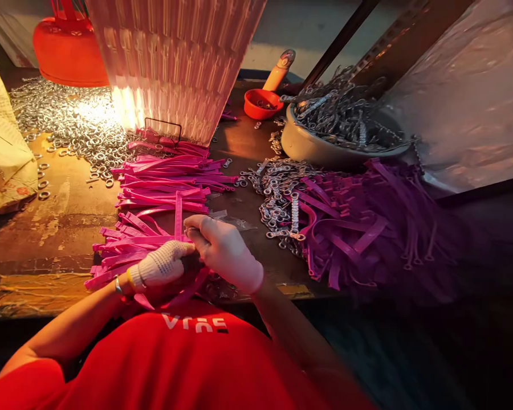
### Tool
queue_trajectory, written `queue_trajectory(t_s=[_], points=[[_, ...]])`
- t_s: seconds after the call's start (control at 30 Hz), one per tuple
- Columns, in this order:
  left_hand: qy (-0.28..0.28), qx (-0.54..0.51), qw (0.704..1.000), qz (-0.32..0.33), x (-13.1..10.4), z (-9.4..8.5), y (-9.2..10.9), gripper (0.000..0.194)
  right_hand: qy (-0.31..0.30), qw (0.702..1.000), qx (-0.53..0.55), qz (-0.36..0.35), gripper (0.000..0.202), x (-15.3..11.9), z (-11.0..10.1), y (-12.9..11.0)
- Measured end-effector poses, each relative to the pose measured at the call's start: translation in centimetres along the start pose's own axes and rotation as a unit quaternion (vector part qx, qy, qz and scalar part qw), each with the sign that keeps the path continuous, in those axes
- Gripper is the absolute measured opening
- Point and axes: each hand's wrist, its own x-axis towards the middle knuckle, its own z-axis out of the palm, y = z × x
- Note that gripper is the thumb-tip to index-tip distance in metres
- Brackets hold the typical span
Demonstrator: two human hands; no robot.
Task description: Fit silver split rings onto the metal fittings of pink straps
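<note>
Both hands meet over the near edge of the workbench, close to my body. My left hand point(165, 265), in a white knit glove with dark dots, is closed on a pink strap point(178, 213) whose flat end sticks up past the fingers. My right hand point(228, 250), in a smooth white glove, has its thumb and fingers pinched together beside that strap. What lies between the right fingertips is too small to make out. More pink straps point(128, 242) lie in a loose row under and left of my left hand, and further bundles point(166, 176) lie behind it.
A heap of metal rings point(72, 125) lies under a red lamp point(70, 51). A ribbed clear panel point(171, 62) stands behind the straps. On the right are metal links point(277, 182), purple straps point(367, 228), a basin point(312, 142) of chains and a small red bowl point(256, 108).
</note>
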Motion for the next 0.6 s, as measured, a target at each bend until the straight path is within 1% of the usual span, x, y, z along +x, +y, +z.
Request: queue_trajectory(t_s=[0.03,0.07,0.1,0.13,0.2,0.27,0.33,0.37,0.4,0.47,0.53,0.57,0.6], points=[[-0.009,-0.043,0.999,-0.006,0.0,-0.1,-0.2,0.008,-0.005,0.999,0.047,0.007,0.021,0.0,0.0,0.0],[-0.007,-0.081,0.997,-0.013,-0.1,-0.3,-0.3,0.014,-0.009,0.996,0.090,0.016,0.021,-0.1,0.0,0.1],[0.009,-0.120,0.992,-0.023,-0.2,-0.6,-0.4,0.019,-0.014,0.992,0.125,0.024,0.021,-0.2,0.0,0.1],[0.028,-0.148,0.988,-0.032,-0.4,-0.9,-0.4,0.024,-0.019,0.988,0.150,0.030,0.021,-0.3,0.1,0.2],[0.039,-0.180,0.982,-0.047,-0.8,-1.4,-0.4,0.030,-0.037,0.985,0.165,0.032,0.022,-0.6,0.4,0.4],[0.030,-0.193,0.978,-0.069,-1.3,-1.6,-0.2,0.034,-0.054,0.989,0.134,0.029,0.022,-0.9,0.8,0.6],[0.026,-0.174,0.980,-0.091,-1.6,-1.5,0.0,0.039,-0.053,0.996,0.064,0.021,0.021,-1.1,1.4,0.7],[0.022,-0.151,0.984,-0.091,-1.6,-1.4,0.0,0.039,-0.045,0.999,0.016,0.014,0.019,-1.1,1.7,0.8],[0.021,-0.115,0.990,-0.079,-1.6,-1.2,0.1,0.037,-0.036,0.999,-0.036,0.005,0.018,-1.1,2.1,0.8],[0.035,-0.020,0.999,-0.022,-1.4,-1.1,0.0,0.027,-0.023,0.991,-0.132,-0.013,0.016,-1.1,2.6,1.0],[0.051,0.047,0.997,0.027,-1.0,-1.1,-0.3,0.019,-0.012,0.983,-0.182,-0.023,0.017,-1.1,3.0,1.2],[0.051,0.051,0.997,0.026,-1.0,-1.1,-0.5,0.019,-0.005,0.982,-0.188,-0.024,0.017,-1.2,3.0,1.3],[0.044,0.034,0.998,0.010,-1.0,-1.2,-0.6,0.022,0.001,0.982,-0.187,-0.022,0.018,-1.2,2.9,1.2]])
